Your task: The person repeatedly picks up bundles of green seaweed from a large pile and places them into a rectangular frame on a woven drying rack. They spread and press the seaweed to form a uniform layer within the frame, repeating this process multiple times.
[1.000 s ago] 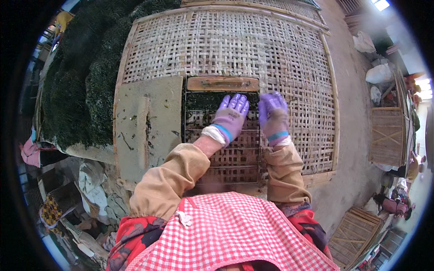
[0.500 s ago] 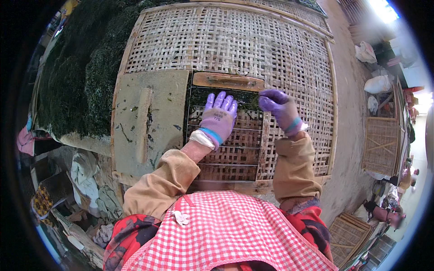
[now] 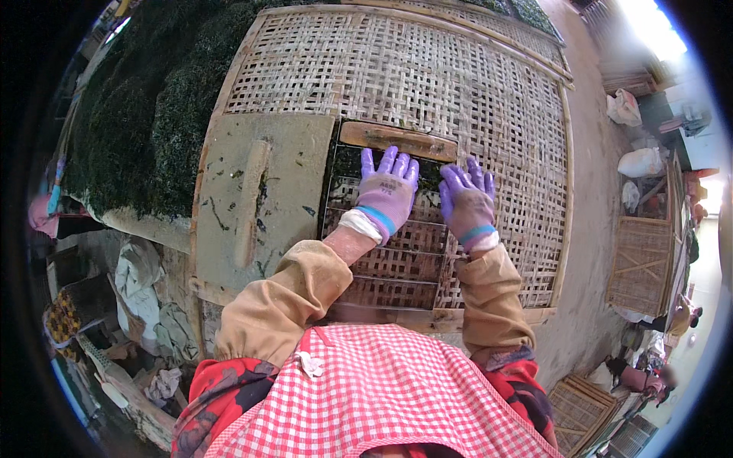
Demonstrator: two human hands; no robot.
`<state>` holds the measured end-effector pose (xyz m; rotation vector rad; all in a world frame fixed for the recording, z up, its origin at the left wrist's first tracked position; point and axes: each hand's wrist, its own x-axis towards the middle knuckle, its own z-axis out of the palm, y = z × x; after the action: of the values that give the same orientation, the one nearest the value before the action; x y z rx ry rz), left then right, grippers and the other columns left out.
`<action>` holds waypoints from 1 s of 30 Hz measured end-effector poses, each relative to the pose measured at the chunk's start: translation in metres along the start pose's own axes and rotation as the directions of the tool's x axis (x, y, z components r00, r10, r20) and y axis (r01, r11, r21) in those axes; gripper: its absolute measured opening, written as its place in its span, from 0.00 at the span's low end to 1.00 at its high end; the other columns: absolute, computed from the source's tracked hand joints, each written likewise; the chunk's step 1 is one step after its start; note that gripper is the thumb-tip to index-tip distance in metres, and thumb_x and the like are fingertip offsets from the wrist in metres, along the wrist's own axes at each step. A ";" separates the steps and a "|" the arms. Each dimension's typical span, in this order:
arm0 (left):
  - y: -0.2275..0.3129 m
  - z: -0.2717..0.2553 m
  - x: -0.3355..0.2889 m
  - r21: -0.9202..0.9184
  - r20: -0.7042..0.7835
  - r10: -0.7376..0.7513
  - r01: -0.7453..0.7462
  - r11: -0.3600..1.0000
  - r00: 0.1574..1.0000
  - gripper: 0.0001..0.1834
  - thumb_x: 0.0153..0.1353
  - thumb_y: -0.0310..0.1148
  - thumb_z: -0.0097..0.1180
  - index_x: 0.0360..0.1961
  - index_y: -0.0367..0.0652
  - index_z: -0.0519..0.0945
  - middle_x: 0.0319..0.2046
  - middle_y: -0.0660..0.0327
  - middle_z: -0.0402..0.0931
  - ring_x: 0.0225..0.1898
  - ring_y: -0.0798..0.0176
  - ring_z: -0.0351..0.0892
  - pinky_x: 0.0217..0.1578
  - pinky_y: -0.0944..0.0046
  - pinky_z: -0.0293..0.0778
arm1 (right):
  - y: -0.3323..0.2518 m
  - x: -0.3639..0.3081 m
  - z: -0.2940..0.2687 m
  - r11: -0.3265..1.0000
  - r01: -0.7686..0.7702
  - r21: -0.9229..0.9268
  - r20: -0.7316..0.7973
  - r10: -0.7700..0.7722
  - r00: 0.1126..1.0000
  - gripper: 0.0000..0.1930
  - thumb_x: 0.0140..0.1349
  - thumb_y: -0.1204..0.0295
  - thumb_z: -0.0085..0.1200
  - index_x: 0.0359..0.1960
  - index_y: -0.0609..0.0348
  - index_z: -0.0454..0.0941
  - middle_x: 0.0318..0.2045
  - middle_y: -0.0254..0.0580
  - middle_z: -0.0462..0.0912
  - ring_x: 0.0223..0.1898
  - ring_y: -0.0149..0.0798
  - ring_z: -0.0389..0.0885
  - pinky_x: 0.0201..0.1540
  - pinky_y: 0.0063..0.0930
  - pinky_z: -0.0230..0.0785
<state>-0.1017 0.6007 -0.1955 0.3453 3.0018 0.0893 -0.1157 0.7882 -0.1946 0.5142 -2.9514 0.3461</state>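
Touching dk grn weed (image 3: 430, 171): L hand (image 3: 388, 191) | R hand (image 3: 468, 201) alongside

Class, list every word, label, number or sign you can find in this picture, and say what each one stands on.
Left glove: small dark print on its back, which I won't copy out.
Right glove: a greyish patch on its back, too blurred to tell whether it is print.
I can make out no other lettering.
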 end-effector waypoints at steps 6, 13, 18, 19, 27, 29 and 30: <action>-0.025 0.010 -0.005 -0.098 -0.364 -0.058 0.024 0.995 0.930 0.32 0.64 0.44 0.53 0.68 0.48 0.67 0.68 0.57 0.64 0.73 0.51 0.53 0.71 0.36 0.41 | -0.027 0.010 -0.012 0.980 0.163 0.113 -0.125 -0.149 0.981 0.17 0.67 0.64 0.48 0.55 0.50 0.78 0.61 0.40 0.76 0.69 0.46 0.64 0.73 0.51 0.48; -0.037 -0.013 -0.011 -0.258 -0.508 -0.032 -0.117 0.959 0.861 0.28 0.61 0.31 0.52 0.65 0.47 0.71 0.65 0.56 0.68 0.72 0.50 0.56 0.72 0.40 0.45 | -0.054 0.003 0.047 0.987 0.149 0.065 0.196 -0.159 0.967 0.27 0.68 0.58 0.47 0.65 0.56 0.68 0.67 0.48 0.68 0.71 0.51 0.60 0.74 0.48 0.45; -0.029 0.022 -0.009 0.105 -0.028 0.152 -0.149 0.983 0.988 0.29 0.67 0.35 0.40 0.70 0.50 0.65 0.73 0.61 0.58 0.75 0.55 0.50 0.74 0.39 0.37 | -0.034 0.005 0.046 0.861 0.039 0.508 0.163 -0.141 0.977 0.17 0.65 0.68 0.51 0.55 0.56 0.76 0.58 0.50 0.76 0.65 0.52 0.69 0.70 0.45 0.56; -0.028 0.020 -0.013 0.079 -0.009 0.151 -0.150 0.985 0.988 0.29 0.67 0.36 0.40 0.70 0.51 0.65 0.73 0.62 0.58 0.75 0.55 0.50 0.74 0.38 0.36 | -0.028 0.004 0.043 0.722 0.016 0.692 0.082 -0.100 0.992 0.14 0.63 0.72 0.54 0.50 0.56 0.80 0.54 0.49 0.80 0.61 0.53 0.73 0.68 0.43 0.62; -0.028 -0.016 -0.018 -0.055 -0.106 0.050 -0.056 0.997 0.993 0.30 0.66 0.34 0.45 0.70 0.52 0.65 0.70 0.59 0.64 0.75 0.54 0.52 0.74 0.39 0.38 | -0.015 -0.012 0.018 0.986 -0.156 -0.055 0.054 0.159 0.986 0.21 0.72 0.53 0.41 0.56 0.48 0.78 0.63 0.37 0.74 0.74 0.55 0.54 0.73 0.66 0.36; -0.047 -0.026 -0.025 -0.108 -0.260 -0.016 -0.013 0.994 0.966 0.30 0.64 0.32 0.48 0.69 0.51 0.66 0.67 0.58 0.67 0.73 0.53 0.55 0.74 0.43 0.42 | -0.016 -0.014 0.011 0.980 -0.197 0.002 -0.045 0.197 0.979 0.20 0.72 0.54 0.42 0.53 0.49 0.79 0.60 0.39 0.77 0.70 0.57 0.61 0.72 0.64 0.43; -0.058 -0.032 -0.032 -0.205 -0.287 -0.071 0.011 0.979 0.955 0.29 0.64 0.31 0.48 0.68 0.50 0.66 0.66 0.58 0.68 0.72 0.53 0.58 0.72 0.41 0.46 | -0.018 -0.015 0.003 0.965 -0.220 0.142 -0.084 0.233 0.969 0.19 0.72 0.55 0.43 0.52 0.51 0.80 0.58 0.39 0.78 0.69 0.57 0.64 0.71 0.64 0.46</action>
<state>-0.0876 0.5351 -0.1641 0.2681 3.2480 0.4785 -0.0957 0.7758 -0.1963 0.1647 -2.9070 0.5768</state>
